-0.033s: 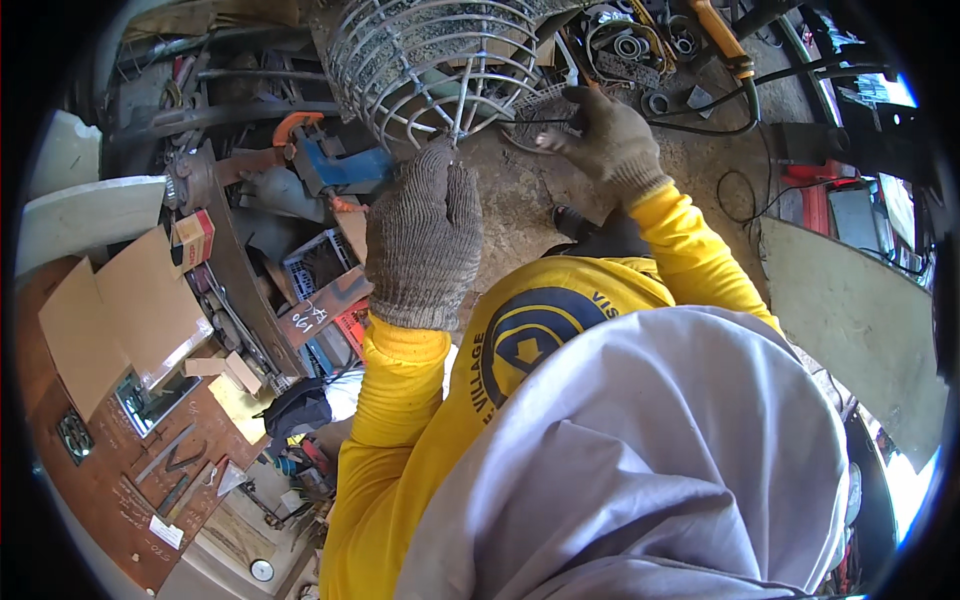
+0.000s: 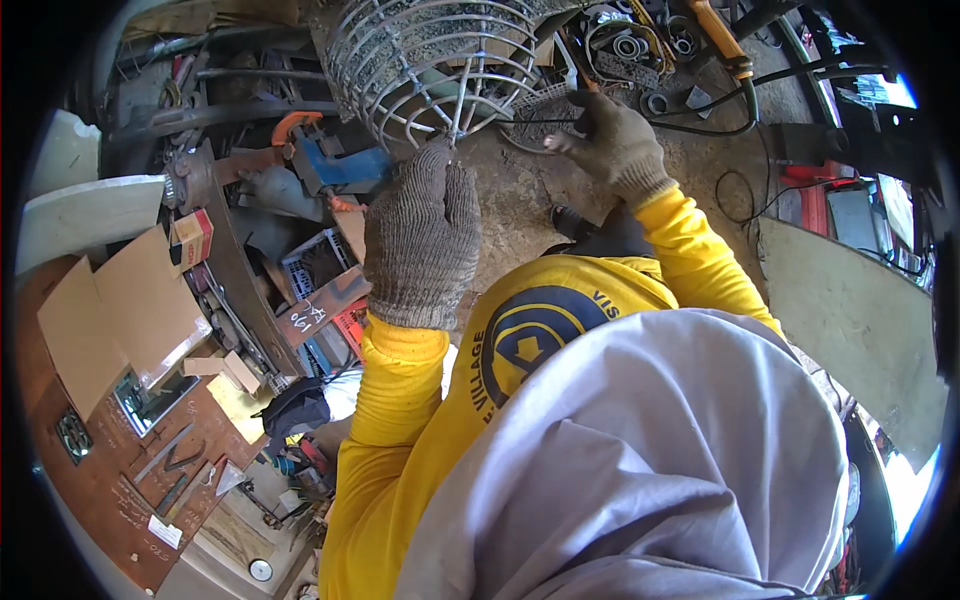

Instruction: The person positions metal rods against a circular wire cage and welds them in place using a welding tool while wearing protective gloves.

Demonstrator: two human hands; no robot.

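A cage of round metal wire (image 2: 468, 95), its rings crossed by bent ribs, stands at the top middle. My left hand (image 2: 424, 238), in a grey-brown knitted glove, reaches up to its near end. Its fingers are pressed together at the point where the ribs meet, and the fingertips are partly hidden. To the right of the cage, my right hand (image 2: 622, 150) is raised in a matching glove, with thumb and fingers apart and a bare fingertip showing. A thin dark line runs between it and the cage; whether it is a cable behind the hand I cannot tell.
An orange-handled tool (image 2: 722, 38) with a black cable (image 2: 752, 112) lies at the upper right, near metal rings and loose parts. On the left are a blue clamp-like piece (image 2: 345, 163), crates, a cardboard box (image 2: 120, 305) and a brown board (image 2: 120, 490). A pale panel (image 2: 850, 330) leans right.
My right hand has shifted very slightly to the right and down. My left hand and the wire cage are nearly unmoved.
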